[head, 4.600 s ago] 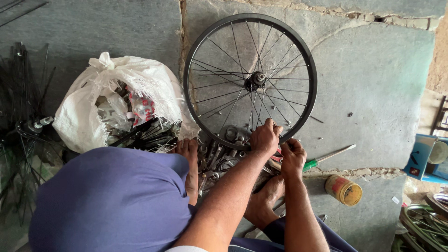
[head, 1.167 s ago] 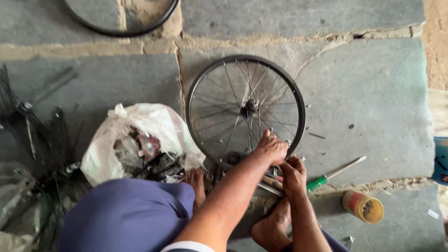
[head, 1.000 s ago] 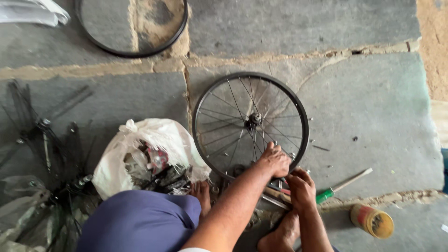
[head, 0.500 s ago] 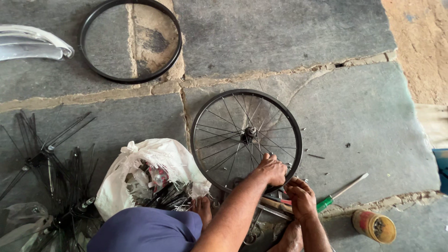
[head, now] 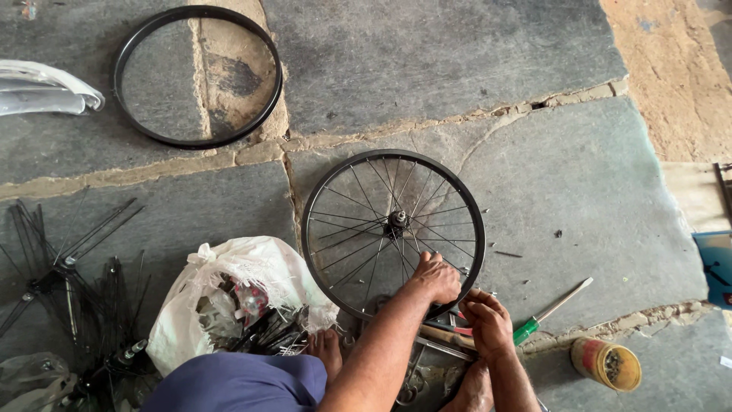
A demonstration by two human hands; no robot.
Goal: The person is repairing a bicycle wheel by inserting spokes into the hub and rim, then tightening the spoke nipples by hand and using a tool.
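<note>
The ground is rough grey stone slabs (head: pixel 534 191) with pale, crumbly joints and a sandy patch at the far right. A spoked bicycle wheel (head: pixel 393 229) lies flat near the middle: a thin black rim, fine wire spokes crossing to a small metal hub. Far left of it lies a bare black rim (head: pixel 198 76), a plain hoop with no spokes. At the near left sits a crumpled white plastic bag (head: pixel 229 297) stuffed with dark metal parts, and beyond it loose bundles of black spokes (head: pixel 69 275) fan out.

The left hand (head: pixel 436 278) rests on the near edge of the wheel, fingers curled down over the rim and gripping it. The right hand (head: pixel 488 324), just beside it and nearer, is clenched around a slim tool, which I cannot tell apart. A green-handled screwdriver (head: pixel 549 313) lies to the right, and a small rusty yellow tin (head: pixel 606 362) stands beyond it.
</note>
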